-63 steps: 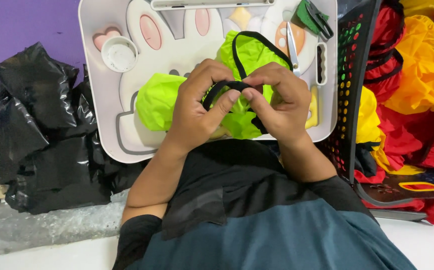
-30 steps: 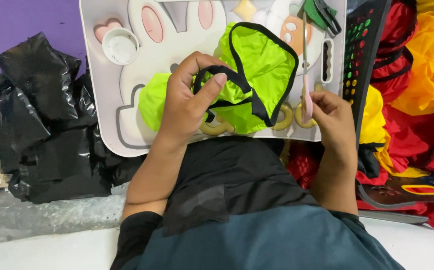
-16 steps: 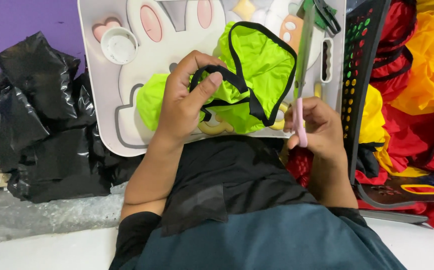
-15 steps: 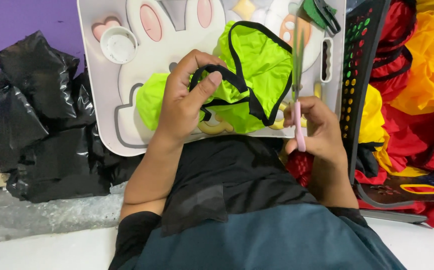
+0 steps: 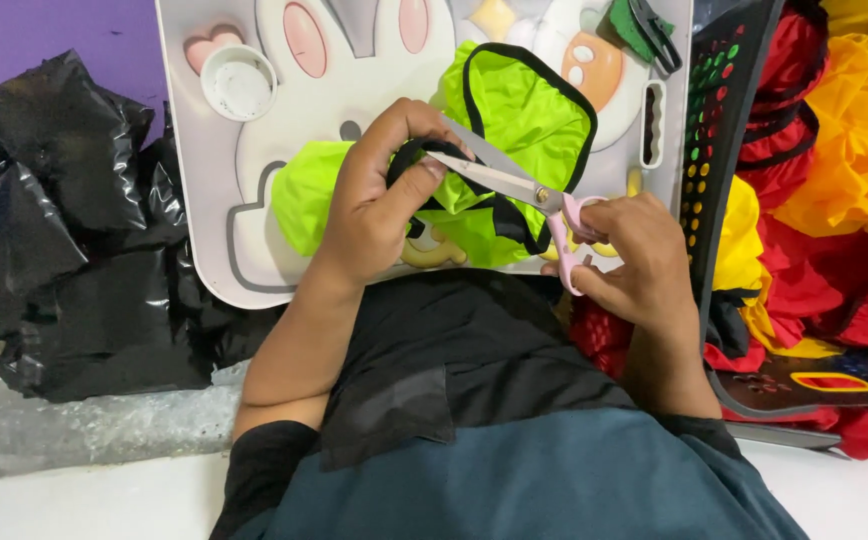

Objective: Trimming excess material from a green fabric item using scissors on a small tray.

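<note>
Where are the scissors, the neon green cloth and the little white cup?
scissors (image 5: 499,175), head view, on the steel blades.
neon green cloth (image 5: 529,105), head view, on its upper panel.
white cup (image 5: 239,82), head view, on its inside bottom.

Black plastic bags (image 5: 64,230) left; red and yellow fabric (image 5: 834,200) right.

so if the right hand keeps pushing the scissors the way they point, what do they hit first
Most likely the black strap pinched in the left hand: the scissors held by the right hand point up-left with blades open at it. The left fingertips lie right behind, though depth is unclear.
</note>
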